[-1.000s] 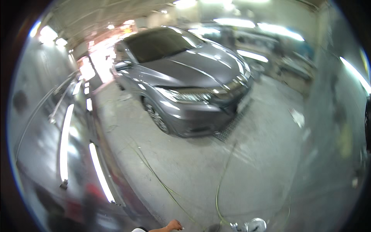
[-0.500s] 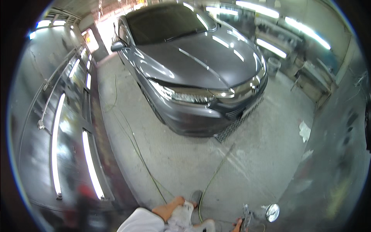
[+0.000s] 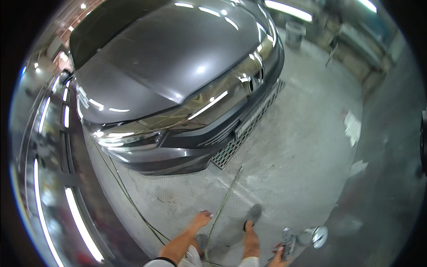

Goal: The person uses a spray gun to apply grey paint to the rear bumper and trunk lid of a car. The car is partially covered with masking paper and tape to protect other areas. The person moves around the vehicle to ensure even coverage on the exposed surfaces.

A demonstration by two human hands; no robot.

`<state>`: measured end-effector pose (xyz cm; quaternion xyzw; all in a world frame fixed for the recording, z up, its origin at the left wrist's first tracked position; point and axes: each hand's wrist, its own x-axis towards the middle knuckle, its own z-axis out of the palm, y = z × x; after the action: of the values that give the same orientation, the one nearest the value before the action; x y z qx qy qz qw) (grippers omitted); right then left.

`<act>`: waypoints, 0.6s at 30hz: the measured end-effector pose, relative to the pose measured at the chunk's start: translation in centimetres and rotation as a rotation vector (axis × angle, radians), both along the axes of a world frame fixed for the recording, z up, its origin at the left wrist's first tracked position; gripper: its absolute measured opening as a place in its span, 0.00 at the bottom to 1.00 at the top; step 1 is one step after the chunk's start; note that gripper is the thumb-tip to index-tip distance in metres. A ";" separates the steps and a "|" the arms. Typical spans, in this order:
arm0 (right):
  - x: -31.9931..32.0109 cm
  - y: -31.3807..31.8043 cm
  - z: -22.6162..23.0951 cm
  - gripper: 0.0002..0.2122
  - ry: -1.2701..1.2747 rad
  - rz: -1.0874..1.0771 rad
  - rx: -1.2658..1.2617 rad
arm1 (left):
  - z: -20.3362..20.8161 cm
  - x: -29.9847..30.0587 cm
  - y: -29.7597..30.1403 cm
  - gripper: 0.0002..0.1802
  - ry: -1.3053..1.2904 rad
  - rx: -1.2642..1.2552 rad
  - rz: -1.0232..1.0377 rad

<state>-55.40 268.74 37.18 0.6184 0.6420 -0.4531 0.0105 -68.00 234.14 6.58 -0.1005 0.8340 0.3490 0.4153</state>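
Note:
My right hand (image 3: 279, 259) grips a silver spray gun (image 3: 288, 242) near the lower edge. A round, shiny silver cup (image 3: 318, 236) sits on the gun's right side. My left hand (image 3: 203, 219) reaches forward over the floor with its fingers curled; a small pale spot shows at the fingertips, too small to name. Ahead stands a glossy dark grey car (image 3: 151, 58), its front corner, headlight and hood toward me. Neither hand touches the car.
Thin green hoses (image 3: 225, 196) run over the grey floor (image 3: 293, 155), one between my feet. A metal grating (image 3: 227, 153) lies under the bumper. White paper scraps (image 3: 352, 128) lie along the right wall. A bucket (image 3: 295, 34) stands beyond the car; light tubes (image 3: 82, 222) line the left wall.
I am closer to the car, and the view has turned so that its front fills more of the picture. My left arm now stretches forward; the spray gun stays in my right hand.

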 end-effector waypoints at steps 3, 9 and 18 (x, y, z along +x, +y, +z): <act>-4.1 6.6 -9.2 0.19 -0.059 0.078 -0.100 | -11.5 -3.9 6.0 0.17 0.305 -0.200 -0.382; -9.1 5.8 -17.4 0.18 0.158 -0.043 -0.010 | -22.3 -12.3 17.8 0.27 0.012 -0.228 -0.066; 2.6 4.7 -29.5 0.20 0.111 -0.067 -0.100 | -31.3 -21.8 21.9 0.24 0.298 -0.191 -0.018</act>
<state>-52.81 273.44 7.64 0.6119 0.5972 -0.5185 -0.0093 -89.81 256.08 -24.75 -0.0794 0.9165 0.2756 0.2787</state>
